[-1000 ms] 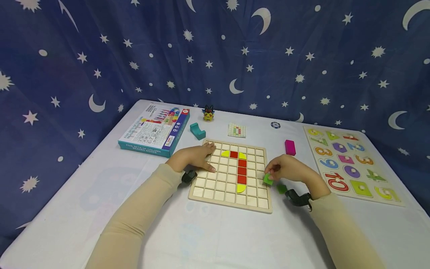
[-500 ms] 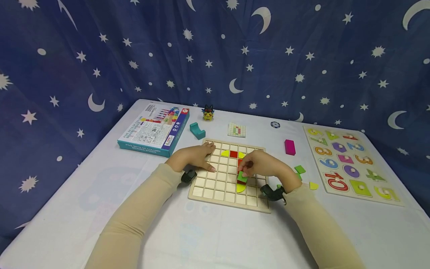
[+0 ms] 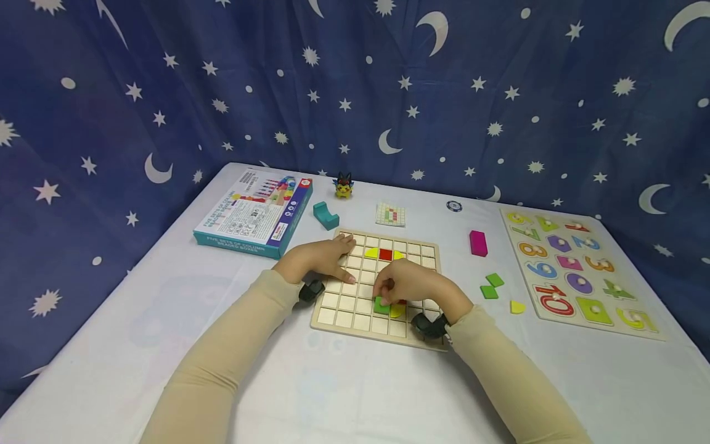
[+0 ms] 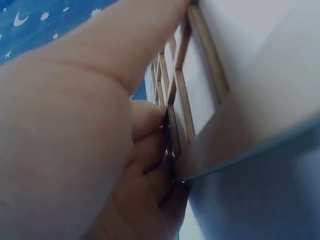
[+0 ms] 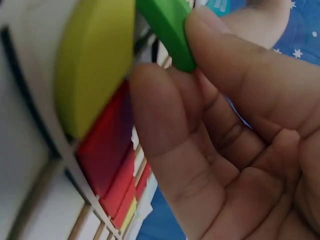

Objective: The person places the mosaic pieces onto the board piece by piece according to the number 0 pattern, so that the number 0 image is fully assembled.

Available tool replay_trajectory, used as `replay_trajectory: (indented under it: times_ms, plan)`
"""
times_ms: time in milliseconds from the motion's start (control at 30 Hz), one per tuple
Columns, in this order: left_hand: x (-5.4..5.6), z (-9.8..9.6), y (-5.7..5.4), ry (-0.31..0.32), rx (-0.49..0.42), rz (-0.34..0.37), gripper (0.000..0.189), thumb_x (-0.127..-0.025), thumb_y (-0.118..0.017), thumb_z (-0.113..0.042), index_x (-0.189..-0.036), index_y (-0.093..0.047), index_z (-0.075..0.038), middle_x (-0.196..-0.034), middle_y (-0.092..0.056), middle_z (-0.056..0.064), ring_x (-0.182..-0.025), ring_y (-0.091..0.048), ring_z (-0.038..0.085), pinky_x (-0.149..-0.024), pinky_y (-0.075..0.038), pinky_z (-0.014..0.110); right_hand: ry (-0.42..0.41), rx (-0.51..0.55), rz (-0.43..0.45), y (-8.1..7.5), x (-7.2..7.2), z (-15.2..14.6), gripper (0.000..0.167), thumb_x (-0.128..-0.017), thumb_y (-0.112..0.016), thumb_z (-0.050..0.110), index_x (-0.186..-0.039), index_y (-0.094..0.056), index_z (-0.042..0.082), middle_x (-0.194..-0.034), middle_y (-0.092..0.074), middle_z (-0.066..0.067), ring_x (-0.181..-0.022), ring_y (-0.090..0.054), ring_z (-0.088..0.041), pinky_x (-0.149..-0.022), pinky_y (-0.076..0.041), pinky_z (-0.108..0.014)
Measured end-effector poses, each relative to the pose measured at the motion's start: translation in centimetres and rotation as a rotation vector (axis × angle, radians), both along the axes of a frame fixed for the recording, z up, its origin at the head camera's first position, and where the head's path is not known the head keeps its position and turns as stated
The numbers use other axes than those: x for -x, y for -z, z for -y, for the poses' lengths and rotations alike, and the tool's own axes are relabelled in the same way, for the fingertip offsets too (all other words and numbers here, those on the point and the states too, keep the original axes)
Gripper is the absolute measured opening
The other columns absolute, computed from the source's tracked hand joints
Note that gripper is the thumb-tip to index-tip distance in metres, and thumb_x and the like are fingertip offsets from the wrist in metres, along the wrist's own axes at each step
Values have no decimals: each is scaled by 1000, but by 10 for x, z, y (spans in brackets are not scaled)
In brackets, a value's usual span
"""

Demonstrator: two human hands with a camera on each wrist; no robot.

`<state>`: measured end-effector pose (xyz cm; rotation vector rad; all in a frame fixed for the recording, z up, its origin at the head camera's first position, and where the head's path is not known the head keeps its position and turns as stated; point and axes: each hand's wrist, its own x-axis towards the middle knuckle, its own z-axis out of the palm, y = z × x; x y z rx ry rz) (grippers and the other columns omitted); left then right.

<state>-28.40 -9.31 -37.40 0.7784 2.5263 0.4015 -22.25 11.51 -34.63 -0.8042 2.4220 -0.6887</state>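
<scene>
My right hand (image 3: 409,285) pinches a green square tile (image 3: 381,306) between thumb and fingers, low over the wooden grid board (image 3: 355,322). In the right wrist view the green tile (image 5: 172,32) is tilted, beside a rounded yellow piece (image 5: 95,70) and a row of red tiles (image 5: 107,150). That yellow piece (image 3: 397,311) is just right of the held tile in the head view. At the top of the pattern a red tile (image 3: 385,254) sits between two yellow pieces; my hand hides most of the red column. My left hand (image 3: 318,260) rests spread on the board's left edge.
Two green tiles (image 3: 489,292) and a yellow piece (image 3: 518,307) lie right of the board. Farther right is a number puzzle (image 3: 560,262). Behind are a magenta block (image 3: 478,243), pattern card (image 3: 391,214), chip (image 3: 454,206), toy figure (image 3: 344,185), teal block (image 3: 326,216) and box (image 3: 255,213).
My right hand has carried the green tile leftward from the board's right edge, over the red column, to beside the lower yellow piece. The left hand stays in place.
</scene>
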Motion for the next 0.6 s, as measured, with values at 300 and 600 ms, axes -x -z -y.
replay_trajectory:
  times_ms: [300, 600]
  plan:
    - [-1, 0, -1, 1, -1, 1, 97, -78, -68, -46, -147, -15, -2, -154, -8, 14, -143, 0, 27, -116, -7, 40, -29, -66, -57, 4, -2, 5, 10, -79, -70, 4, -83, -70, 13, -67, -55, 5, -62, -46, -7, -57, -39, -20]
    - [-1, 0, -2, 7, -7, 2, 96, -79, -67, -45, -147, -16, -1, -154, -7, 14, -143, 0, 28, -116, -7, 40, -12, -118, -98, 4, -7, 9, 9, -79, -71, 6, -83, -70, 13, -68, -54, 5, -63, -46, -8, -59, -39, -21]
